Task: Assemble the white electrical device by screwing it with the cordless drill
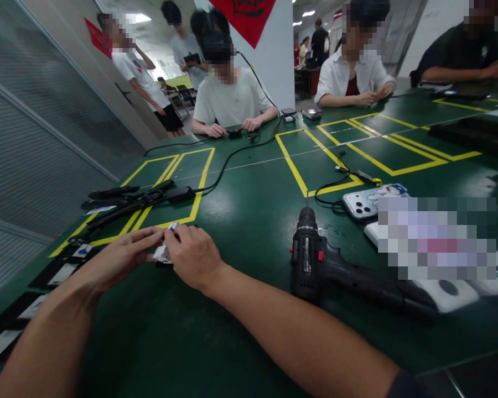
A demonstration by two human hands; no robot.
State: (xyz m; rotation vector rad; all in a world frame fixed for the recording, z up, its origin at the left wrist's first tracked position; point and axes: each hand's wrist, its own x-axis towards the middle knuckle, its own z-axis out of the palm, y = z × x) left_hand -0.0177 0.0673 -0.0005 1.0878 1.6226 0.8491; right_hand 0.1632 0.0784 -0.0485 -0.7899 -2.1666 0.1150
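A small white part with a bit of blue at its top is held between my two hands, just above the green table. My left hand pinches it from the left, its fingers stretched together toward the part. From the other side, my right hand has its fingers curled over it, hiding much of its shape. Something dark shows beneath the part; I cannot tell what. Beside my left forearm, black holders carry several flat white pieces, one marked with blue.
Right of my hands lies a black cordless drill, bit pointing away. Past it are a phone, a black cable and white slabs. Black cabled gear lies at left. Yellow tape marks rectangles; people sit opposite.
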